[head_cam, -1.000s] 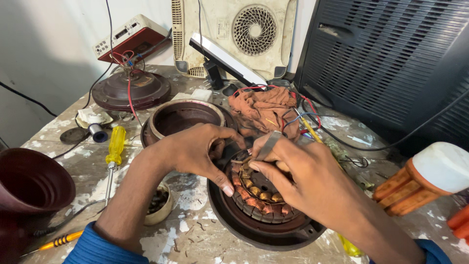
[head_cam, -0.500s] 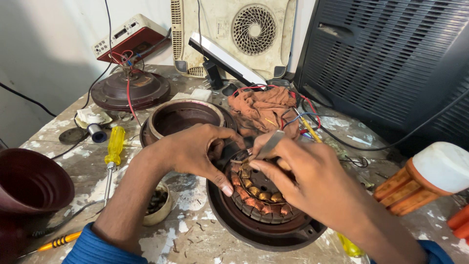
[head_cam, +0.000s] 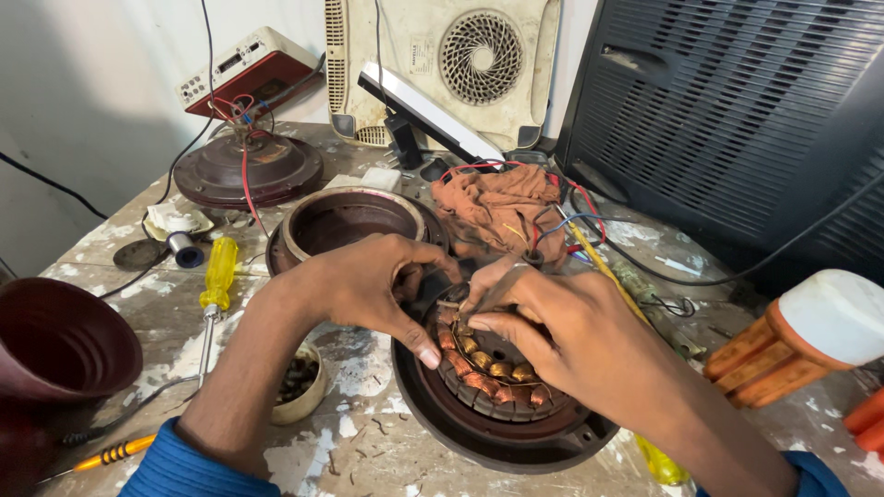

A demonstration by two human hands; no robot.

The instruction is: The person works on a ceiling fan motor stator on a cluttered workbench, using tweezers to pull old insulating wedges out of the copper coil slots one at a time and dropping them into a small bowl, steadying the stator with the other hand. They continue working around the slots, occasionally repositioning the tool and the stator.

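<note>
Stator [head_cam: 493, 373] with copper windings sits in a dark round motor housing [head_cam: 479, 437] on the paint-spattered workbench [head_cam: 368, 451], under both hands.

Left hand [head_cam: 364, 281] curls over the stator's near-left edge, thumb pressed on the windings, fingers bent around the rim. Right hand [head_cam: 566, 336] pinches something small, perhaps a wire end, at the top of the coils; the fingertips hide it. A yellow screwdriver [head_cam: 217, 276] lies to the left, an orange rag [head_cam: 497, 207] just behind the housing, and a small cup of screws [head_cam: 299, 382] near the left forearm.
</note>
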